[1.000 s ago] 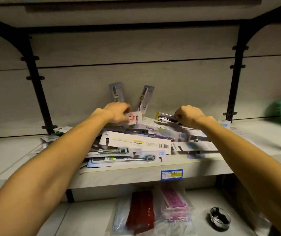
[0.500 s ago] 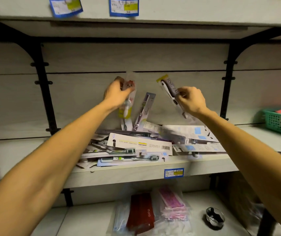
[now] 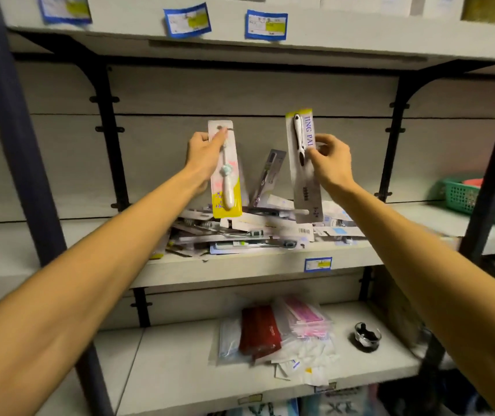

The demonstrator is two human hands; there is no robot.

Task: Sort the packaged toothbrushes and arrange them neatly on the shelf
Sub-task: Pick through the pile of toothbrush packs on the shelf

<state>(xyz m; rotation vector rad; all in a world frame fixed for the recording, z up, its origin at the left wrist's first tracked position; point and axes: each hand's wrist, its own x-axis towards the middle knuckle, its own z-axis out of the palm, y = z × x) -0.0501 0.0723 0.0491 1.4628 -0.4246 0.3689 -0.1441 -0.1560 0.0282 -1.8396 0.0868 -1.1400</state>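
The left hand [image 3: 202,154] held a yellow-based toothbrush pack [image 3: 226,175] upright, grip closed on its upper edge. The right hand [image 3: 328,160] pinched a grey toothbrush pack [image 3: 304,187] — at 3 o'clock of the first. Both hung above the toothbrush pile [image 3: 255,232] on the shelf [image 3: 240,265].

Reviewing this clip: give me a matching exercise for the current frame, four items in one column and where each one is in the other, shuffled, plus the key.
Items:
1. pink-and-yellow toothbrush pack
2. grey toothbrush pack
3. green basket
4. red packet

Places:
A. lower shelf
B. held upright in the right hand
C. far right of the middle shelf
D. held upright in the left hand

Pairs: 1-D, 2-B, 3-C, 4-A
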